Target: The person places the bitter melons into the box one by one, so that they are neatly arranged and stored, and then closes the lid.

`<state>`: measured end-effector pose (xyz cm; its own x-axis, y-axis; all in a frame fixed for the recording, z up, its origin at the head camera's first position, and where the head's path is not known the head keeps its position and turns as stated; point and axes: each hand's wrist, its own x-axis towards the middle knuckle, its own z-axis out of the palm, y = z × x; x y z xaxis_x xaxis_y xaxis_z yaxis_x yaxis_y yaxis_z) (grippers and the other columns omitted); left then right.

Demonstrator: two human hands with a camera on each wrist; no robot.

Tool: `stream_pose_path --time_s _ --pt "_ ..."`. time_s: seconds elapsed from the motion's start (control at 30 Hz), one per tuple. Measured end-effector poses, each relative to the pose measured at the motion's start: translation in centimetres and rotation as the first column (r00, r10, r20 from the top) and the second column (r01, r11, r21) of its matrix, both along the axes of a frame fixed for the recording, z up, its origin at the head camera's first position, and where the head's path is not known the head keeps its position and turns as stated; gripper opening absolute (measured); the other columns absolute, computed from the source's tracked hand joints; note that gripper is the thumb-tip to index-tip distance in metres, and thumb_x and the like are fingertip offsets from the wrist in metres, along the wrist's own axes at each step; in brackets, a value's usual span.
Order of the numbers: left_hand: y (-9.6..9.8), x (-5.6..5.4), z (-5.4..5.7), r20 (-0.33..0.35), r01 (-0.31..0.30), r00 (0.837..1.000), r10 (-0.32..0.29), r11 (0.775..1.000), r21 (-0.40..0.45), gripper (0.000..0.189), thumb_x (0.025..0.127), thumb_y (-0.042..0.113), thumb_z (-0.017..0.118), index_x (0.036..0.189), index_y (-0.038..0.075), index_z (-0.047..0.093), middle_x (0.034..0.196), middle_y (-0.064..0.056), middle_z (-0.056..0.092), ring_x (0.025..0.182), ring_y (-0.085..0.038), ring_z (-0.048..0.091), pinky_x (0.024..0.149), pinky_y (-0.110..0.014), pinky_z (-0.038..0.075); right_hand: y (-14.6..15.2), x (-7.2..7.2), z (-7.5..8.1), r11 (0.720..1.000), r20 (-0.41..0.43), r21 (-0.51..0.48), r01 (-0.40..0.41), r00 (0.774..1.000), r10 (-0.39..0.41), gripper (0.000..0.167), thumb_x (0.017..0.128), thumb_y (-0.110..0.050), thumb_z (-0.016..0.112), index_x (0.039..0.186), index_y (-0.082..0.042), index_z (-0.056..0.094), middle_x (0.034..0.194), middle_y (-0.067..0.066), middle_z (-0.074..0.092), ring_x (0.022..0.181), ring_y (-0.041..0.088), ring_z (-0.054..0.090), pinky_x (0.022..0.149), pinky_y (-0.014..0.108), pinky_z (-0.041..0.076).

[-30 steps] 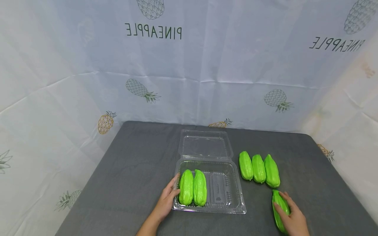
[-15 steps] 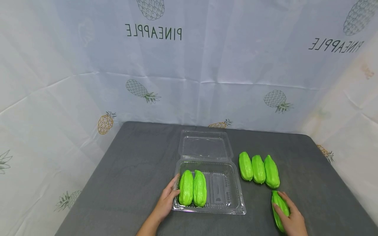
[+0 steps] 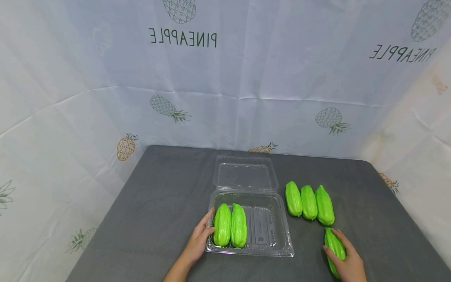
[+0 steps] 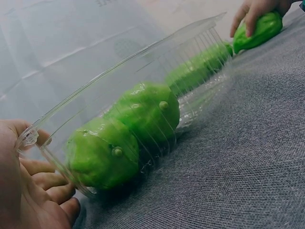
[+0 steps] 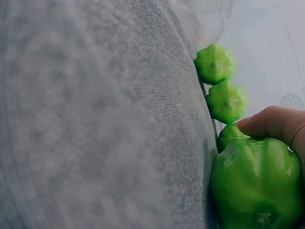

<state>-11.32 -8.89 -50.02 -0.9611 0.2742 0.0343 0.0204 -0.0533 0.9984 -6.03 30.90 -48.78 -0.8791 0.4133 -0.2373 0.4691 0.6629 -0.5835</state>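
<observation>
Two green fruits in the box, four outside it
So the two fruits (image 3: 222, 225) lie side by side against the left wall of the box (image 3: 250, 253), the rest of the box is bare, and its lid (image 3: 244, 174) is flipped back behind it. Three more fruits (image 3: 309, 203) sit in a row to the box's right, and the last fruit (image 3: 335, 241) is right of the box too, nearer the person. I'd call it about a third done. Left hand (image 3: 196, 239) holds the box by its left side, thumb over the rim; right hand (image 3: 348, 261) grips that last fruit, which looks to be resting on the table (image 3: 158, 196). Versus half a second ago, the right thumb reaches a bit further across the fruit toward the box; the box and other fruits look unmoved.
</observation>
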Motion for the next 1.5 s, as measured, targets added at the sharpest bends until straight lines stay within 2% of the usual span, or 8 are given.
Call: stream_pose_path --time_s 0.23,0.43,0.67,0.83,1.03,1.27,1.5 --pt "0.0 0.0 -0.1 0.0 -0.002 1.0 0.002 1.0 -0.001 0.057 0.092 0.001 0.038 0.145 -0.006 0.019 0.153 -0.022 0.017 0.141 -0.033 0.01 0.098 -0.001 0.018 -0.1 0.1 0.0 1.0 -0.011 0.004 0.0 1.0 0.0 0.078 0.083 -0.043 0.064 0.144 -0.007 0.03 0.149 0.029 0.022 0.131 0.049 0.023 0.103 0.064 0.023" --pt "0.0 0.0 -0.3 -0.005 -0.016 1.0 0.016 1.0 -0.024 0.057 0.092 0.002 0.04 0.145 -0.006 0.021 0.153 -0.023 0.019 0.14 -0.03 0.012 0.099 -0.002 0.018 -0.2 0.1 0.2 1.0 -0.02 0.013 0.003 1.0 -0.003 0.075 0.084 -0.037 0.064 0.143 -0.006 0.032 0.147 0.029 0.025 0.131 0.049 0.025 0.103 0.062 0.024" --pt "0.1 0.0 -0.4 -0.007 -0.013 1.0 0.012 1.0 -0.029 0.058 0.091 0.002 0.04 0.145 -0.005 0.021 0.152 -0.023 0.019 0.139 -0.029 0.013 0.099 -0.002 0.019 -0.1 0.0 1.2 1.0 -0.023 0.016 0.005 1.0 -0.005 0.07 0.085 -0.034 0.062 0.143 -0.007 0.034 0.142 0.031 0.033 0.124 0.05 0.035 0.098 0.061 0.032" --pt "0.1 0.0 -0.3 -0.007 -0.008 1.0 0.008 1.0 -0.019 0.058 0.091 0.002 0.04 0.145 -0.005 0.02 0.152 -0.023 0.019 0.14 -0.034 0.011 0.099 -0.002 0.019 -0.4 -0.1 1.9 1.0 -0.027 -0.006 0.011 1.0 -0.011 0.069 0.085 -0.032 0.06 0.144 -0.008 0.033 0.142 0.031 0.032 0.124 0.05 0.035 0.097 0.061 0.033" --pt "0.1 0.0 -0.3 -0.007 -0.006 1.0 0.006 1.0 -0.014 0.058 0.091 0.001 0.04 0.145 -0.006 0.02 0.152 -0.024 0.018 0.14 -0.034 0.011 0.099 -0.002 0.019 -0.5 -0.1 2.5 0.999 -0.019 -0.021 0.035 0.999 -0.035 0.07 0.086 -0.034 0.06 0.145 -0.009 0.032 0.142 0.031 0.031 0.123 0.051 0.035 0.094 0.062 0.035" --pt "0.0 0.0 -0.2 -0.003 -0.009 1.0 0.009 1.0 -0.02 0.058 0.092 0.002 0.04 0.145 -0.006 0.019 0.153 -0.023 0.018 0.14 -0.033 0.011 0.099 -0.002 0.019 -0.5 -0.1 3.2 1.0 -0.018 -0.018 0.016 1.0 -0.017 0.069 0.087 -0.033 0.058 0.146 -0.01 0.03 0.143 0.031 0.031 0.124 0.051 0.034 0.095 0.062 0.034" --pt "-0.1 0.0 -0.1 0.006 0.001 1.0 -0.001 1.0 -0.008 0.057 0.092 0.0 0.037 0.146 -0.006 0.018 0.153 -0.023 0.017 0.141 -0.033 0.011 0.098 -0.002 0.019 -1.2 -0.3 3.9 0.999 -0.052 -0.041 0.034 0.998 -0.036 0.069 0.088 -0.032 0.06 0.146 -0.013 0.03 0.145 0.028 0.03 0.126 0.049 0.032 0.098 0.063 0.03"
